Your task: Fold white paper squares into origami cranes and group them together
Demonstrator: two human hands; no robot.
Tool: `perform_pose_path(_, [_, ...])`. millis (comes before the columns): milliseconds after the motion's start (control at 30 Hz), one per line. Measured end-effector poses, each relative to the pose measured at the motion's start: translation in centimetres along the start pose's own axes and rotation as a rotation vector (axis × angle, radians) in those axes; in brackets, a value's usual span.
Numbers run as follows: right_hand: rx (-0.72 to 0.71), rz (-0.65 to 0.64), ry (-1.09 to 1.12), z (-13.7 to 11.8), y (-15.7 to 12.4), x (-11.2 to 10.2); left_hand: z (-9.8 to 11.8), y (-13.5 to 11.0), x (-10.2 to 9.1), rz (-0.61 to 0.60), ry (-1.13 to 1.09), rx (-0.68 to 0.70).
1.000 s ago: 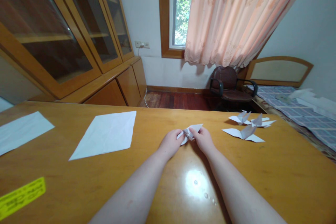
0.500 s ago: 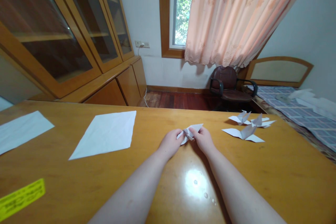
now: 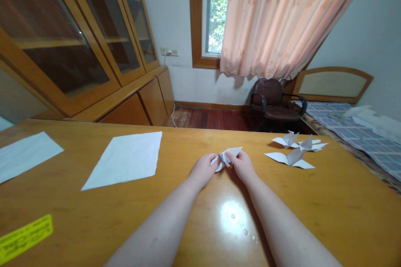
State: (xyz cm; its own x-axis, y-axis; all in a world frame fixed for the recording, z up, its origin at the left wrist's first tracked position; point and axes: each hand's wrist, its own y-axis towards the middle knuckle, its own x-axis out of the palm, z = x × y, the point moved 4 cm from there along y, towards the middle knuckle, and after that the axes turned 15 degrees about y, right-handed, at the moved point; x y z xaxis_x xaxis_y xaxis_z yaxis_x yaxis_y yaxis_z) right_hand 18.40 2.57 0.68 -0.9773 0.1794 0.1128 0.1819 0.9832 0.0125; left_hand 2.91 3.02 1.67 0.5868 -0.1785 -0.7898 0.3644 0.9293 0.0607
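Between my hands, just above or on the table, is a piece of folded white paper (image 3: pixel 233 152) with pointed flaps. My left hand (image 3: pixel 204 168) is closed on its left side, thumb on top. My right hand (image 3: pixel 242 164) pinches it from the right, thumb pressed near the middle folds. Part of the paper is hidden under the fingers. To the right stand several folded paper cranes (image 3: pixel 296 157) with spread wings. Left of my hands lies a flat white paper sheet (image 3: pixel 125 160).
Another white sheet (image 3: pixel 26 154) lies at the table's left edge, above a yellow label (image 3: pixel 26 238). The wooden table (image 3: pixel 94 225) reaches toward a glass-door cabinet (image 3: pixel 94 29). Beyond its far edge are a brown armchair (image 3: pixel 272 100) and a bed (image 3: pixel 341 127) at right.
Both hands keep their grip on the folded paper in nearly the same place. The folds near my right thumb shift very slightly.
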Motion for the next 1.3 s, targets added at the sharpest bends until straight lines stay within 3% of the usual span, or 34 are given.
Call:
perform_pose_path(633, [-0.010,0.010,0.007,-0.3,-0.2,0.1,0.0,0.0,0.0,-0.009,0.012,0.013])
perform_pose_path(833, [-0.037,-0.079,-0.038,-1.2,-0.5,0.7,-0.3,0.1,0.2,-0.008,0.017,0.000])
perform_pose_path(1300, [-0.065,-0.079,-0.037,-1.4,-0.5,0.7,-0.2,0.0,0.1,-0.002,-0.008,-0.002])
